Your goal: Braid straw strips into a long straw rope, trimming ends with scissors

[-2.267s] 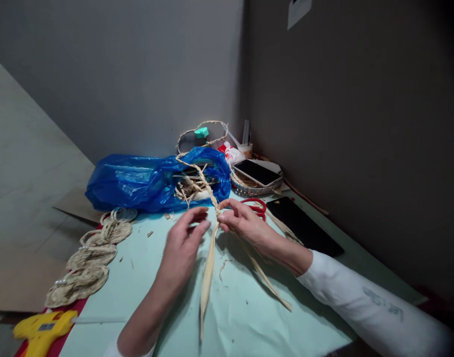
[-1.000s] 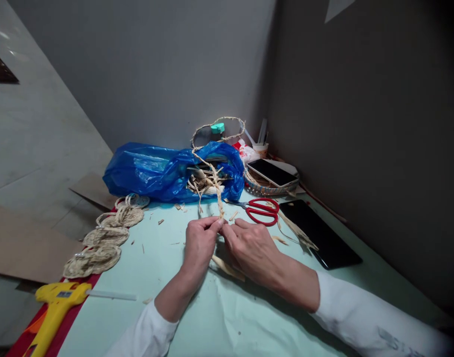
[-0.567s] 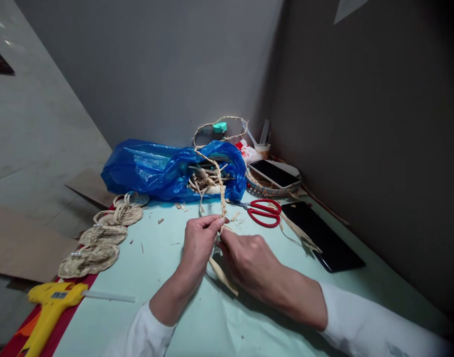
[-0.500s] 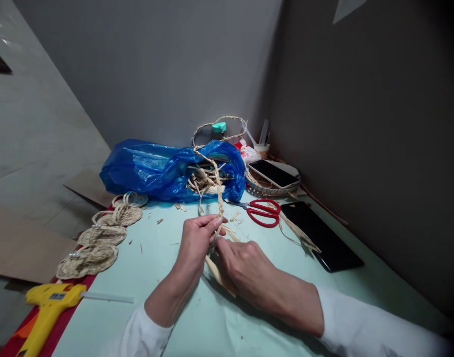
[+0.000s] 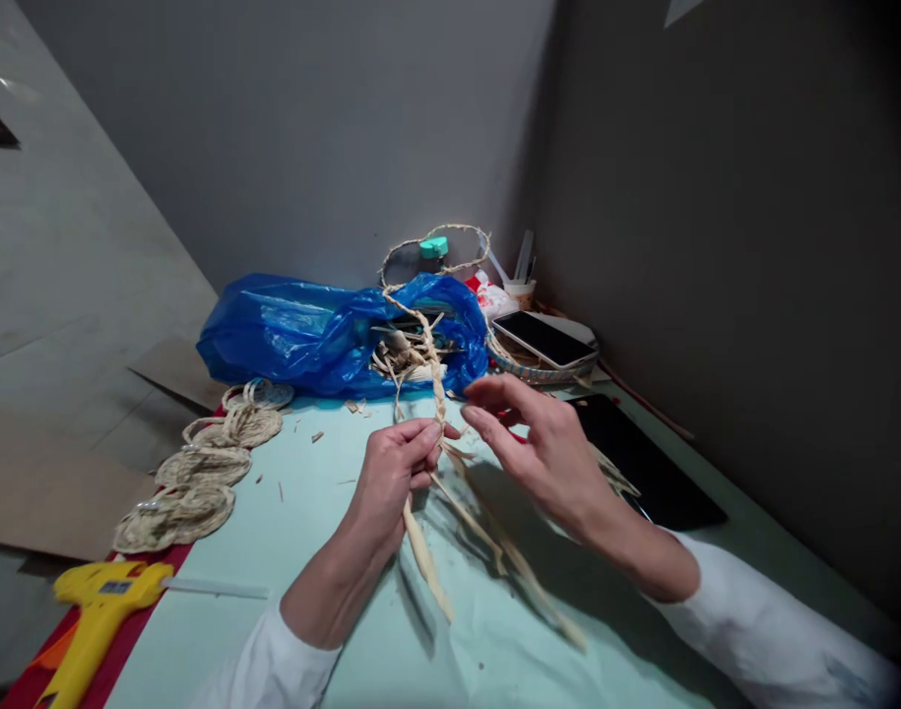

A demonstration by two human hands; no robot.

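Observation:
My left hand [image 5: 391, 478] pinches a pale braid of dried plant fibre [image 5: 430, 345] just where its loose ends fan out. From there the braid runs away over the blue plastic bag [image 5: 288, 330] and loops behind it. Loose strands [image 5: 422, 561] hang toward me below the left fingers, spread over the pale green table cover. My right hand [image 5: 549, 458] is raised off the strands to the right, its fingers apart and nothing seen in them. It hides most of the red-handled scissors [image 5: 519, 432].
Woven slipper-shaped pieces [image 5: 206, 468] line the left edge, with a yellow glue gun [image 5: 99, 591] nearer me. At right lie a black flat device [image 5: 646, 473] and more fibre strips. A phone [image 5: 543, 337] rests on a round basket [image 5: 505, 366]. Walls close the back and right.
My right hand has let go of the strands and moved up and right, over the scissors. The strands now fan out below. My left hand keeps its hold on the braid.

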